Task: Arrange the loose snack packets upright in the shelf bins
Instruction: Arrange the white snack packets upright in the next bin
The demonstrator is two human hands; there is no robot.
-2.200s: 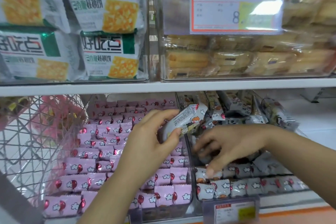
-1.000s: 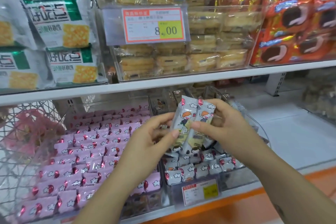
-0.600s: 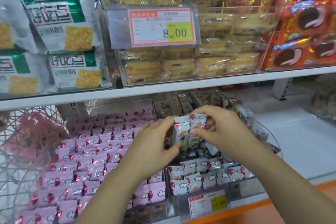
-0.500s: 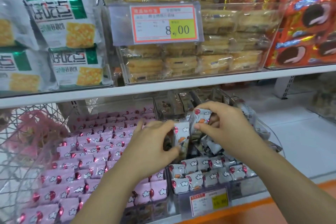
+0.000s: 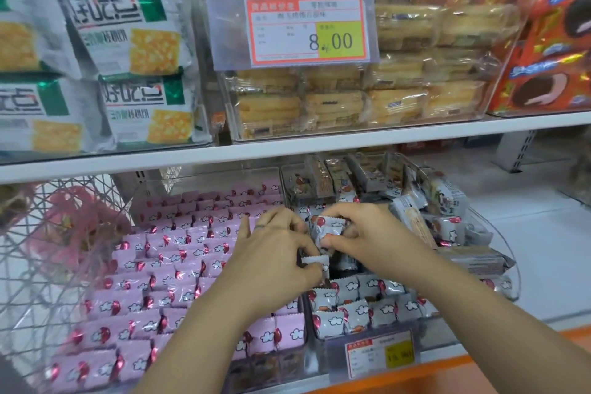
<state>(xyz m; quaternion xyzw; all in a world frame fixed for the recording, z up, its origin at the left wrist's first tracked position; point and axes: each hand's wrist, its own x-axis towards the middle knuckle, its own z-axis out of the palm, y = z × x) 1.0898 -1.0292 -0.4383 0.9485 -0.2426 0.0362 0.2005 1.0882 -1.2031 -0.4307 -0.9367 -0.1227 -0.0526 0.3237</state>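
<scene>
Both hands are down inside the clear bin (image 5: 332, 352) of grey-white snack packets on the lower shelf. My left hand (image 5: 275, 253) pinches the top of one grey-white packet (image 5: 316, 262) standing in the bin. My right hand (image 5: 367, 233) grips another grey-white packet (image 5: 329, 229) just above and behind it. Rows of grey-white packets (image 5: 358, 307) stand upright at the bin's front. Loose ones (image 5: 415, 208) lie jumbled at its back and right.
Pink packets (image 5: 179, 265) fill the neighbouring clear bin on the left in upright rows. A white wire basket (image 5: 48, 249) with pink bags stands further left. The shelf board (image 5: 287, 144) above carries cracker bags, a clear box of cakes and red pie packs. White shelf floor (image 5: 543, 249) shows at right.
Both hands have moved down from in front of the shelf into the grey-white bin, carrying the two packets with them. The packets now sit low among the others.
</scene>
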